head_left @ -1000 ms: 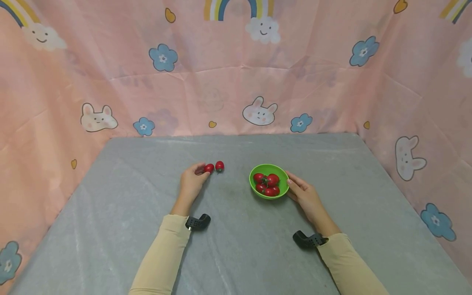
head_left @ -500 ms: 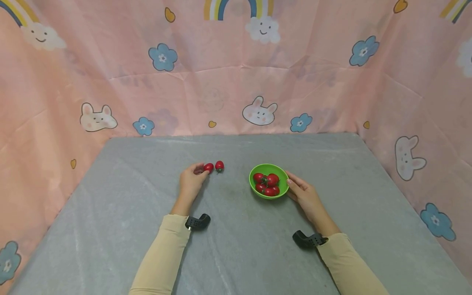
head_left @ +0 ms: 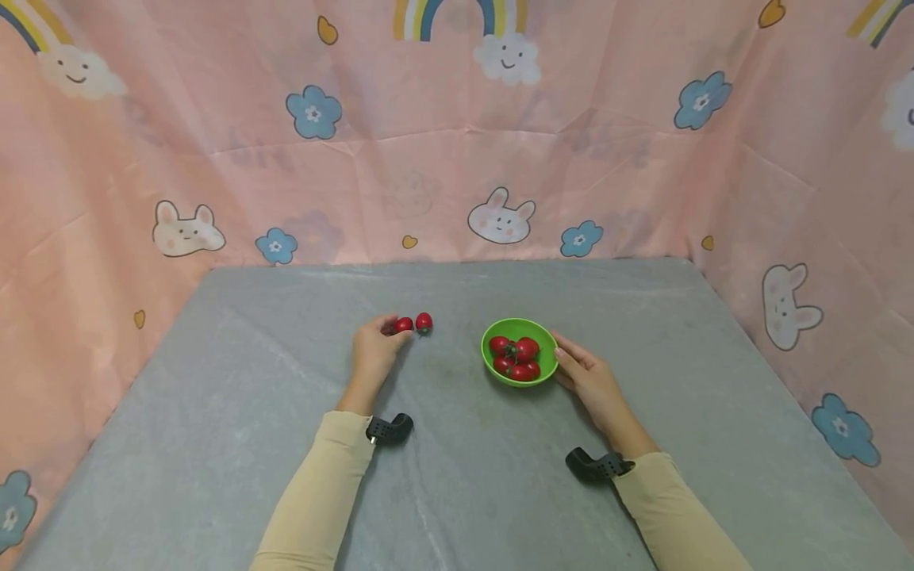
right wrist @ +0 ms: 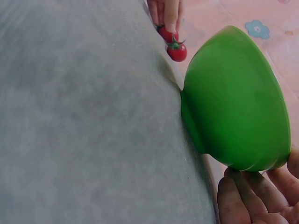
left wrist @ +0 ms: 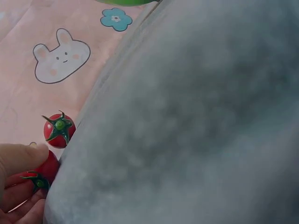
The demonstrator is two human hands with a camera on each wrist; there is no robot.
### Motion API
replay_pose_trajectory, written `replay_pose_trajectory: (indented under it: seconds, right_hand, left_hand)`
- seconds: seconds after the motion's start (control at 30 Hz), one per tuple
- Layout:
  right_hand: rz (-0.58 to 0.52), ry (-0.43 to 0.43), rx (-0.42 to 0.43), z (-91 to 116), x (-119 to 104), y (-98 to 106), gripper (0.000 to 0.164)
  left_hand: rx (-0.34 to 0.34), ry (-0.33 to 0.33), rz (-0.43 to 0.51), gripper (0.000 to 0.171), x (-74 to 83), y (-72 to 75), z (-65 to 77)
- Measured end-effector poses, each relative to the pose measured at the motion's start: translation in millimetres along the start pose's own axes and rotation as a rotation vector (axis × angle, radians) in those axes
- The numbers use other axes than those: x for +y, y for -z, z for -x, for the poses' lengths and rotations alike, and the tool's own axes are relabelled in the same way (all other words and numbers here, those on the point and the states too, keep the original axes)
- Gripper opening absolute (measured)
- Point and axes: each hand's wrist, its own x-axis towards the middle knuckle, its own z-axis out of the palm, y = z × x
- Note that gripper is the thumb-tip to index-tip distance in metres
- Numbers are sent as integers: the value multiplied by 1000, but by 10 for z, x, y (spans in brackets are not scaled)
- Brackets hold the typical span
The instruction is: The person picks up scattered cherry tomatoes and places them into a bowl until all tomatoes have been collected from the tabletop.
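Note:
In the head view my left hand [head_left: 374,350] pinches a cherry tomato [head_left: 403,324] between thumb and fingers, low at the tabletop. Its green stalk [left wrist: 40,183] shows in the left wrist view. Just right of it sits a second cherry tomato [head_left: 424,323], untouched by the hand. A green bowl [right wrist: 238,102] stands on the table farther right, with several cherry tomatoes [head_left: 525,350] inside. My right hand [head_left: 593,386] holds the bowl's right side, thumb at the rim and fingers against the outer wall.
The grey table [head_left: 457,476] reaches back to a pink patterned curtain [head_left: 428,159], which also hangs along both sides. A black wrist camera [head_left: 389,429] sits on the left wrist, another black camera [head_left: 598,465] on the right.
My left hand has shifted slightly to the right around the tomato, its thumb farther over it. The right hand and bowl stay in place; the head view has moved a little.

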Motion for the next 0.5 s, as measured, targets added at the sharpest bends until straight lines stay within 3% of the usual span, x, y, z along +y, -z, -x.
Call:
replay_pose_trajectory:
  seconds: [0.5]
  right_hand:
    - [8, 12, 4, -6, 11, 3, 55]
  left_hand:
    - [44, 1, 97, 39, 128, 34, 62]
